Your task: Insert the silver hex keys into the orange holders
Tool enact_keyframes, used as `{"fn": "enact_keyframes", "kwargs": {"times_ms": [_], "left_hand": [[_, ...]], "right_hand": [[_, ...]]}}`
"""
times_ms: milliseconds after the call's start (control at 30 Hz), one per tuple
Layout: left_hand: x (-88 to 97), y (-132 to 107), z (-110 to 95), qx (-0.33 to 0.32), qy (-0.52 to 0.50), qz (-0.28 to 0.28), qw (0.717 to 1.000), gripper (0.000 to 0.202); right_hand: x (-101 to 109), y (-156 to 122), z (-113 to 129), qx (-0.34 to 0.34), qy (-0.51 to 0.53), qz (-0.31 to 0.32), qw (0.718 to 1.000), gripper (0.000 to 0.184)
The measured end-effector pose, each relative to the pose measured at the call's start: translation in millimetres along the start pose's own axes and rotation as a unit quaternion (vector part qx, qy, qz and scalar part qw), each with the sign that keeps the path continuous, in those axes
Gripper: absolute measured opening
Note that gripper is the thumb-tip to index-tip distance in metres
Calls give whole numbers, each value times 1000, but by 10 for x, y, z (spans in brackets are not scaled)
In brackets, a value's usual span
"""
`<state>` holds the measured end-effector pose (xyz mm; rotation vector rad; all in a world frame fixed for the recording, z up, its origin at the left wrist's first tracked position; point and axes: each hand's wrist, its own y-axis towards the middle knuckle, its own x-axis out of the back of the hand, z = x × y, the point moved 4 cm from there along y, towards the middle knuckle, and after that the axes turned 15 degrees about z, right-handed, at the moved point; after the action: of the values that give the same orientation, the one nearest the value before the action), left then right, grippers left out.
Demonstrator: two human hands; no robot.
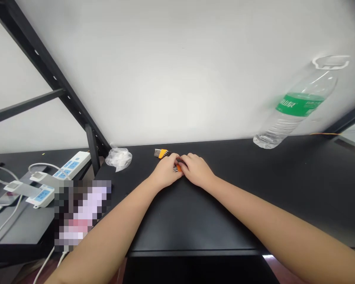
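Note:
Both my hands meet at the middle of a black table [213, 213]. My left hand [165, 172] and my right hand [197, 169] have their fingers curled together around a small orange piece with striped black-and-white pins [176, 168], which shows between them. A second small orange piece with similar pins [161, 153] lies on the table just beyond my left hand, untouched.
A crumpled clear plastic wrap [118, 158] lies to the left by the black frame post [92, 149]. A clear water bottle with a green label [296, 106] stands at the back right. A white power strip with plugged cables [57, 177] lies on the neighbouring table at left.

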<state>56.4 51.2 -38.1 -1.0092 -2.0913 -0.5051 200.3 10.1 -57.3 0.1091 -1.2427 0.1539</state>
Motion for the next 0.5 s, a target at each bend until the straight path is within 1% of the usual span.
{"fn": "enact_keyframes", "kwargs": {"times_ms": [100,200,333,500], "left_hand": [[2,-7,-30,5,8,3,1000,38],[4,-20,-27,17,23,23,999,40],[19,-46,-4,39,47,39,997,50],[10,-41,16,30,71,52,996,49]], "right_hand": [[-24,8,11,-35,-55,12,998,35],[-24,-16,-12,-61,-81,13,995,37],[-26,-58,-105,-76,-98,9,992,41],[-56,-62,-213,-81,-101,27,991,46]]}}
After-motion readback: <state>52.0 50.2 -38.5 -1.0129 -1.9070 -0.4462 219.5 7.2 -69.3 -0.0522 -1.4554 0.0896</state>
